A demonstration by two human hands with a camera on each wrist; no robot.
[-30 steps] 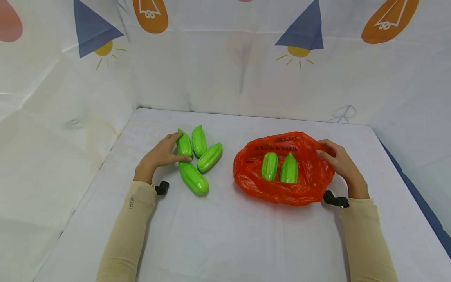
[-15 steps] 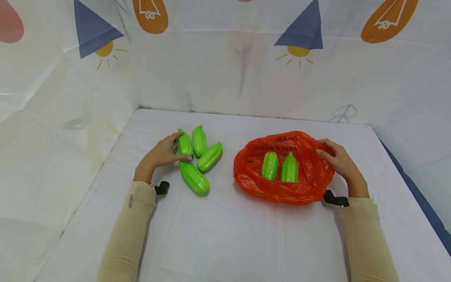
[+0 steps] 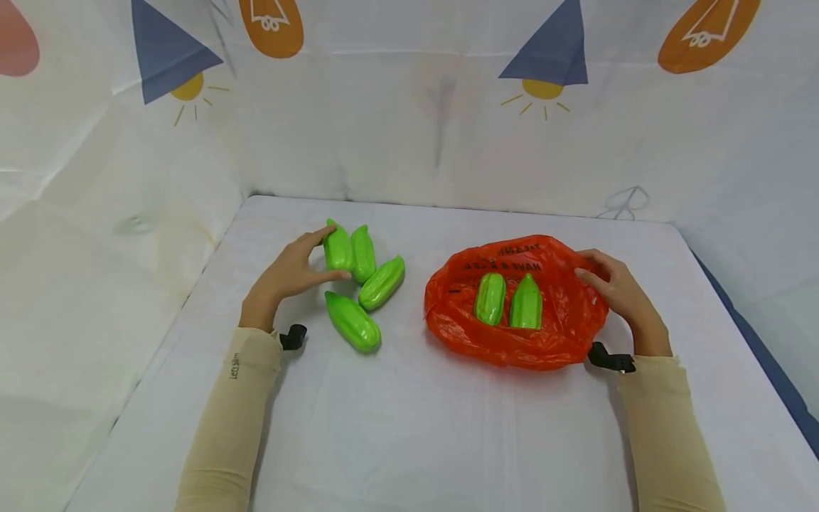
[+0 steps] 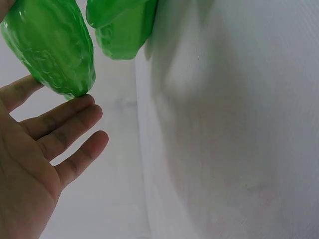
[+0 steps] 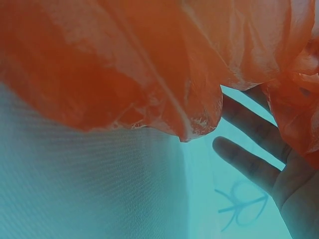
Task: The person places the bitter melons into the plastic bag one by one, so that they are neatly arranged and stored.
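Left hand (image 3: 289, 270) pinches a bitter melon (image 3: 338, 250), likely light, stiff, slick, best held mid-body; right hand (image 3: 622, 290) pinches the red plastic bag (image 3: 563, 302).

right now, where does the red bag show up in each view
Head: the red bag lies right of centre.
Left wrist: not in it.
Right wrist: the red bag spans the top, looking more orange.
Shared landmark: the looped line mark, right of centre in head, lower right in right wrist; left wrist doesn't show it.
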